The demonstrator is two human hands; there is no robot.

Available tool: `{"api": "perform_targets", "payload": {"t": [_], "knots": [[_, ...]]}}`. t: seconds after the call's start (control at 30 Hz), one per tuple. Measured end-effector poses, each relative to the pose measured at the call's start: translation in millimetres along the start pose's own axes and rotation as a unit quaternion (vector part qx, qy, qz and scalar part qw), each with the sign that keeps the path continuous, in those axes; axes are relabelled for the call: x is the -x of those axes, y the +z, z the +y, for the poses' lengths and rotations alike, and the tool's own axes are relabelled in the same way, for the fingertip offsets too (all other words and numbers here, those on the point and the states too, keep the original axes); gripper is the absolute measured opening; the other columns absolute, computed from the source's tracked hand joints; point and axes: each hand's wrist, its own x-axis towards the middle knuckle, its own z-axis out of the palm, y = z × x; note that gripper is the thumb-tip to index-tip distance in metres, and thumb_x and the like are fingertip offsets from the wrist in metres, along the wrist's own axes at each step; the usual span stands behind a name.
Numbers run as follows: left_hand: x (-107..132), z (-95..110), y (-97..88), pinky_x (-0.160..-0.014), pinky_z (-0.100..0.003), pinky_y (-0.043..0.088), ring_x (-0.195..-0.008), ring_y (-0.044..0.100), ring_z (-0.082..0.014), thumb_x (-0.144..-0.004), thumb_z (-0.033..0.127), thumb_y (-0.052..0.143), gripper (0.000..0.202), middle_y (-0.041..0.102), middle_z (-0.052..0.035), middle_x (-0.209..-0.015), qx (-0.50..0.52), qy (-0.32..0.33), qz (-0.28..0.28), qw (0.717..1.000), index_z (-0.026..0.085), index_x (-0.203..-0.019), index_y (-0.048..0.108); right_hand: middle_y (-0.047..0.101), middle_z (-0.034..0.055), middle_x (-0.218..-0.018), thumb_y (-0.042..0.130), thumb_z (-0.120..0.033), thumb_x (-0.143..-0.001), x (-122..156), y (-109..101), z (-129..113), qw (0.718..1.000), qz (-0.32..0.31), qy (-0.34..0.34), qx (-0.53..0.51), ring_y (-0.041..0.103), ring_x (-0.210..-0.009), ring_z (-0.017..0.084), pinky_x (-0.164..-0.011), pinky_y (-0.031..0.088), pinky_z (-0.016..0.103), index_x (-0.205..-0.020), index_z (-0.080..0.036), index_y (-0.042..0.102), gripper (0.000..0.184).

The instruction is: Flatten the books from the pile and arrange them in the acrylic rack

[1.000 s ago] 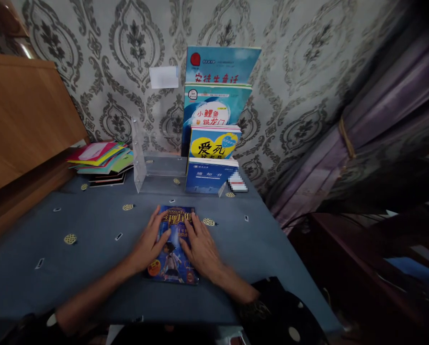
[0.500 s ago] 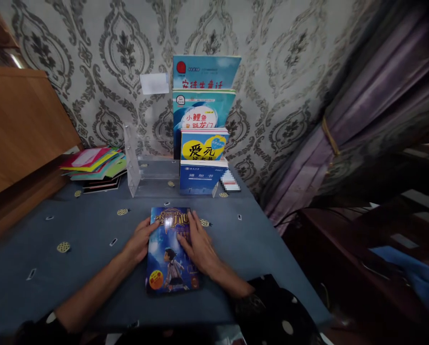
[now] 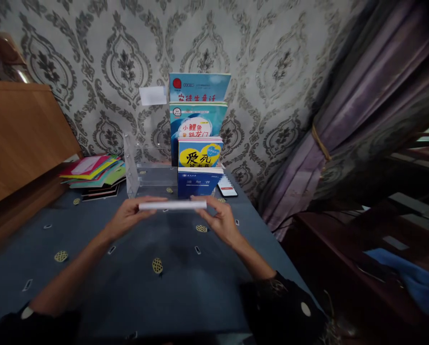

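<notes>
Both of my hands hold one book (image 3: 173,205) lifted above the blue tablecloth (image 3: 135,268); I see it edge-on as a thin white strip of pages. My left hand (image 3: 128,216) grips its left end and my right hand (image 3: 219,221) grips its right end, fingers closed round it. Just behind the book stands a clear acrylic rack (image 3: 142,175) with several books (image 3: 198,143) stepped upright in its right half. The rack's left half holds nothing.
A stack of colourful thin books (image 3: 94,171) lies at the back left beside a wooden headboard (image 3: 16,139). A phone (image 3: 227,187) rests right of the rack. Purple curtains (image 3: 361,120) and dark furniture lie beyond the table's right edge. Patterned wallpaper is behind.
The book lay flat on the cloth under both hands; now it is lifted off the table, turned edge-on and carried forward towards the rack.
</notes>
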Motion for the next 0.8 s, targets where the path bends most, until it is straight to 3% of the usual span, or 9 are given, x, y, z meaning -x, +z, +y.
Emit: {"api": "perform_targets", "payload": {"t": [0.07, 0.13, 0.3, 0.4, 0.5, 0.63, 0.8], "knots": [[19, -11, -3.9, -0.108, -0.047, 0.043, -0.12, 0.061, -0.0294, -0.087, 0.037, 0.067, 0.031, 0.071, -0.0072, -0.121, -0.066, 0.045, -0.088, 0.993, 0.027, -0.116, 0.073, 0.071, 0.0076, -0.119, 0.053, -0.027, -0.094, 19, 0, 7, 0.995, -0.059, -0.05, 0.068, 0.064, -0.115, 0.023, -0.099, 0.046, 0.045, -0.115, -0.026, 0.069, 0.026], [42, -30, 0.5, -0.11, -0.049, 0.04, -0.125, 0.057, -0.0274, -0.091, 0.029, 0.061, 0.035, 0.066, -0.0063, -0.128, -0.107, 0.08, -0.142, 0.981, 0.031, -0.125, 0.066, 0.072, 0.0086, -0.117, 0.05, -0.019, -0.093, 44, 5, 16, 0.98, -0.135, -0.09, 0.113, 0.065, -0.113, 0.022, -0.099, 0.046, 0.046, -0.117, -0.026, 0.068, 0.03], [88, -74, 20.6, -0.116, -0.055, 0.029, -0.139, 0.042, -0.021, -0.088, 0.002, 0.045, 0.06, 0.055, -0.0047, -0.142, -0.235, 0.11, -0.192, 0.946, 0.032, -0.14, 0.05, 0.066, 0.0079, -0.13, 0.048, -0.011, -0.089, 77, 10, 20, 0.939, -0.275, -0.072, 0.194, 0.057, -0.126, 0.02, -0.11, 0.037, 0.047, -0.126, -0.026, 0.063, 0.042], [96, -82, 24.8, -0.115, -0.055, 0.03, -0.139, 0.041, -0.0193, -0.085, -0.003, 0.042, 0.068, 0.053, -0.0034, -0.144, -0.266, 0.13, -0.193, 0.935, 0.033, -0.143, 0.044, 0.062, 0.0097, -0.135, 0.049, -0.009, -0.087, 68, 5, 10, 0.911, -0.351, -0.034, 0.214, 0.054, -0.128, 0.023, -0.115, 0.03, 0.051, -0.129, -0.023, 0.061, 0.046], [96, -81, 25.4, -0.115, -0.055, 0.032, -0.139, 0.041, -0.019, -0.084, -0.005, 0.04, 0.072, 0.052, -0.0037, -0.145, -0.286, 0.151, -0.186, 0.928, 0.033, -0.146, 0.041, 0.061, 0.0112, -0.136, 0.049, -0.008, -0.088, 49, 14, -2, 0.901, -0.385, -0.022, 0.2, 0.054, -0.129, 0.022, -0.116, 0.029, 0.049, -0.131, -0.019, 0.06, 0.046], [96, -76, 27.8, -0.114, -0.055, 0.033, -0.138, 0.044, -0.0201, -0.077, -0.007, 0.04, 0.078, 0.054, -0.0051, -0.143, -0.302, 0.168, -0.188, 0.919, 0.029, -0.146, 0.042, 0.049, 0.0103, -0.148, 0.035, -0.02, -0.101, 19, 58, -9, 0.915, -0.377, -0.028, 0.14, 0.04, -0.14, 0.015, -0.116, 0.033, 0.036, -0.143, -0.016, 0.046, 0.044], [97, -75, 31.6, -0.115, -0.053, 0.033, -0.135, 0.047, -0.0201, -0.076, -0.007, 0.041, 0.078, 0.056, -0.0063, -0.141, -0.313, 0.159, -0.187, 0.917, 0.028, -0.146, 0.042, 0.041, 0.0198, -0.152, 0.037, -0.023, -0.102, -10, 113, 7, 0.903, -0.393, -0.036, 0.168, 0.029, -0.145, 0.022, -0.12, 0.024, 0.036, -0.143, -0.001, 0.042, 0.047]]}}
